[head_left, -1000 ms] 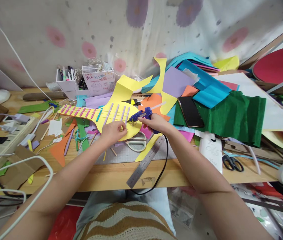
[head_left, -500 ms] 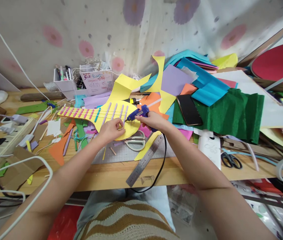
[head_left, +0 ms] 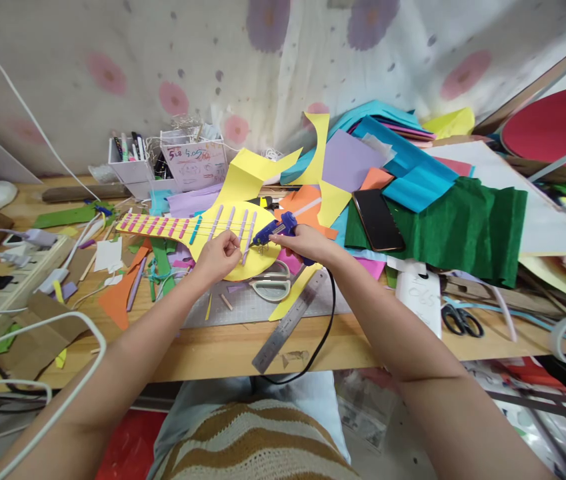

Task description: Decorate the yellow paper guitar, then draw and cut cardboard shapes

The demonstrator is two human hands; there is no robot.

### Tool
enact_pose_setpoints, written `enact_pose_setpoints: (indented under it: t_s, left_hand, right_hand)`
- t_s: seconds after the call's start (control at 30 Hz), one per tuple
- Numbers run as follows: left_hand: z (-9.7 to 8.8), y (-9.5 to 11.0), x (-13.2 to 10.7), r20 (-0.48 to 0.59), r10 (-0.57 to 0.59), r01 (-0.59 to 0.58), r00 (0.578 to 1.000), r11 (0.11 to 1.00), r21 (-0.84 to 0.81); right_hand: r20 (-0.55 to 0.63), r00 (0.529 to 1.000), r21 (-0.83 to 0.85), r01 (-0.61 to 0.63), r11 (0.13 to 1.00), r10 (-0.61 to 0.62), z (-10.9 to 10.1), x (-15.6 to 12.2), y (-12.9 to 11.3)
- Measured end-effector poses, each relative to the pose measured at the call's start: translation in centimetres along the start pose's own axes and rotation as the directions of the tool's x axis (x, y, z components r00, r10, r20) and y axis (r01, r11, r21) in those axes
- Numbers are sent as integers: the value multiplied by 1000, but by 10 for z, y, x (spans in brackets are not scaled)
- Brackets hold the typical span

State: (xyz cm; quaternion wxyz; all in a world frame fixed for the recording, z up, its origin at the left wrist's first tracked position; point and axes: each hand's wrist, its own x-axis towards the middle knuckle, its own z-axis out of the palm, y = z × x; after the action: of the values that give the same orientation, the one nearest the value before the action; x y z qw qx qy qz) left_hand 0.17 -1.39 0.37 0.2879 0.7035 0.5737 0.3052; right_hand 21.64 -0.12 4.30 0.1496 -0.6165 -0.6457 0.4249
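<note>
A yellow paper lute (head_left: 257,271) lies on the table, its neck pointing left, with pink and teal strips across the neck and lilac strips (head_left: 249,238) on the round body. Thin strings run along it. My right hand (head_left: 299,240) is wrapped round a blue hot glue gun (head_left: 283,225), its nozzle over the body near the rightmost lilac strip. Over the lower middle of the body, my left hand (head_left: 221,255) is closed with thumb and fingertips together; whatever is in the pinch is too small to make out.
Scissors with pale handles (head_left: 271,288) and a steel ruler (head_left: 283,331) lie in front of the lute. To the right are a phone (head_left: 379,220), green crepe paper (head_left: 463,233) and black scissors (head_left: 463,321). Pen boxes (head_left: 193,163) stand behind; the glue gun's black cord (head_left: 331,313) hangs off the front edge.
My left hand has shifted left, off the rightmost lilac strip, uncovering that strip's lower end. My right hand and the glue gun have barely moved.
</note>
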Motion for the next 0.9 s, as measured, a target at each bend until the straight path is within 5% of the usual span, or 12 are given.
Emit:
enact_pose_setpoints:
  t_s: [0.9]
  left_hand:
    - [-2, -2, 6, -33, -73, 71, 997, 996, -57]
  right_hand:
    - [10, 1000, -8, -25, 1000, 25, 0, 1, 3]
